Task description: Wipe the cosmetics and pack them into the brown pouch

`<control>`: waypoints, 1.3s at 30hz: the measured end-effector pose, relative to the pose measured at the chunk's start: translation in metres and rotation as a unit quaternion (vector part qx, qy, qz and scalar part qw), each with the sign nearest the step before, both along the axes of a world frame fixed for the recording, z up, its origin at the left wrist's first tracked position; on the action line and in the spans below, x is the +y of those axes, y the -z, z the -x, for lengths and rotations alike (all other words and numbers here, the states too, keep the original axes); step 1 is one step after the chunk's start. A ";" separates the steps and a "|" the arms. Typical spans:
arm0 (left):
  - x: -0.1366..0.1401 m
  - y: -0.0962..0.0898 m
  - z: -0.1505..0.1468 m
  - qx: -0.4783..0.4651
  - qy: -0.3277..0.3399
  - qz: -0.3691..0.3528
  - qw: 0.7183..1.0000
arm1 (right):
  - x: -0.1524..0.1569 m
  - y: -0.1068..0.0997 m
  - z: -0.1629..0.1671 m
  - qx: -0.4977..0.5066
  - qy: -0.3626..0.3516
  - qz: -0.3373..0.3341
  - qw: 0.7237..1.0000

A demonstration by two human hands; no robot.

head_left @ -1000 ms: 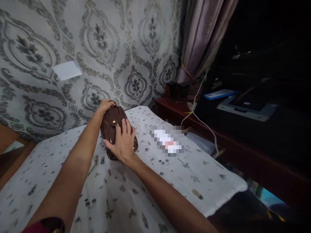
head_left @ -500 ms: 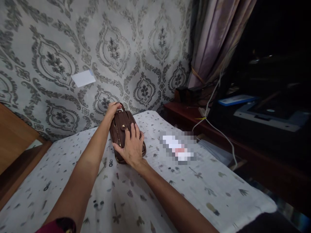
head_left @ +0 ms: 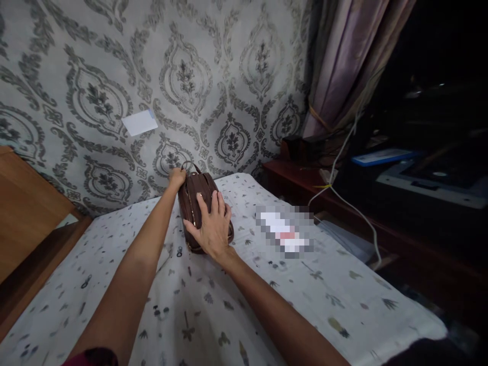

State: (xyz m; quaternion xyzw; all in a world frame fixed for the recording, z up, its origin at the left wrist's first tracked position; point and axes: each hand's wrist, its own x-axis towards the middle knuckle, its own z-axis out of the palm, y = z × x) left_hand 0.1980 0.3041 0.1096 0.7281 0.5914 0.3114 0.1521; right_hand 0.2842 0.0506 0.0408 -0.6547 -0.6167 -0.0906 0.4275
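Grey wallpaper (head_left: 183, 66) with big leafy shapes covered the far wall. White cloth (head_left: 267, 305) with small dark prints lay over the desk and filled most of the near part of the scene. On the right stood a dark wooden shelf (head_left: 305, 178), and a pink curtain (head_left: 343, 66) hung above it at the far right. A white cable (head_left: 351, 203) ran down from the shelf toward the right edge of the cloth. A brown wooden board (head_left: 26, 203) showed at the far left.

A brown leather bag (head_left: 198, 203) sat on the cloth near the far edge, close to the wall. It stood on its side with a zip along its left face. The right hand (head_left: 213, 229) lay flat on the near right side of the bag, fingers spread and pressing on the leather. The left hand (head_left: 177, 178) was at the far top end of the bag, with its fingers curled around that end by the small handle loop.

A white paper thing (head_left: 284, 234), too blurry to make out, lay on the cloth just right of the bag. A small white note (head_left: 139, 122) was stuck on the wall, up and to the left.
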 end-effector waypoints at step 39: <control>-0.024 -0.023 -0.043 0.089 0.028 -0.086 0.992 | -0.004 -0.004 -0.007 0.029 -0.040 0.004 0.999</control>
